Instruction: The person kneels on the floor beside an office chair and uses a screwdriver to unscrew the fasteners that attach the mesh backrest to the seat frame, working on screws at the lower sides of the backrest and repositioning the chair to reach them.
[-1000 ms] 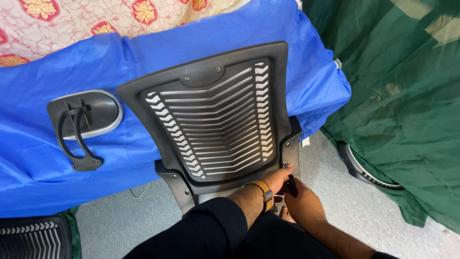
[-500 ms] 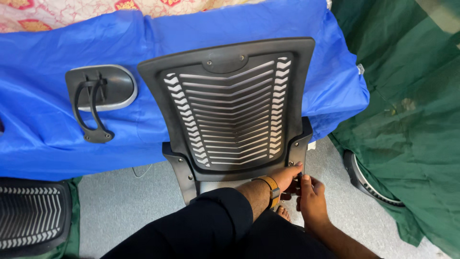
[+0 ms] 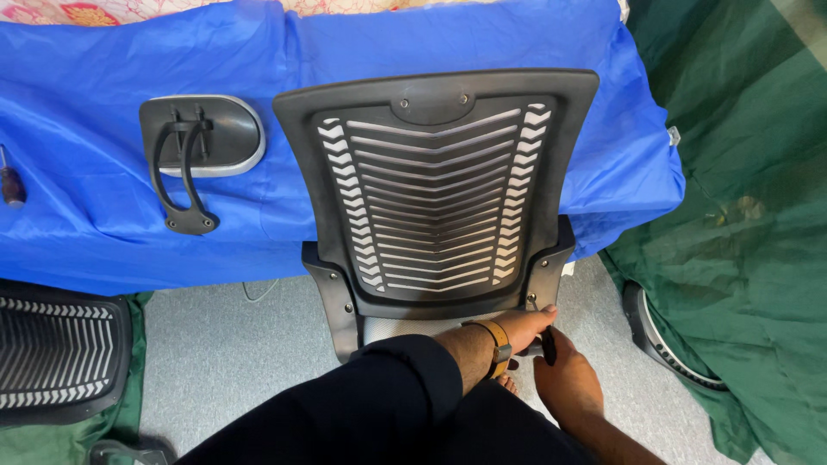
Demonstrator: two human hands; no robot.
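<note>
A: Starting with the biggest: blue cloth [image 3: 103, 232] draped over a table fills the top of the view, and a dark green cloth [image 3: 741, 215] hangs down the right side, over the grey floor [image 3: 224, 344].

B: Noted. Next?

A: Black slatted chair back [image 3: 444, 185], leaning upright against the blue cloth's front edge, with its lower bracket [image 3: 332, 297] near the floor. Both hands work at its lower right corner.

B: State of the hands?

A: Left hand [image 3: 524, 327], wristband on, dark sleeve [image 3: 379, 396] behind it, reaches across with the fingers pinched at the corner just under the frame. Right hand [image 3: 564, 383] sits just below, closed round a small dark tool handle [image 3: 546, 343] that points up to the same corner. The tip is hidden by the fingers.

B: Anything in the way?

A: The sleeve and forearm cover the seat mount under the back. A second slatted chair back [image 3: 60, 357] lies at the left edge, on more green cloth.

B: Smaller items?

A: An armrest pad with its black bracket [image 3: 194, 151] lies on the blue cloth, left of the chair back. A round rim [image 3: 659, 340] peeks from under the green cloth. A screwdriver [image 3: 10, 181] rests at the far left edge.
</note>
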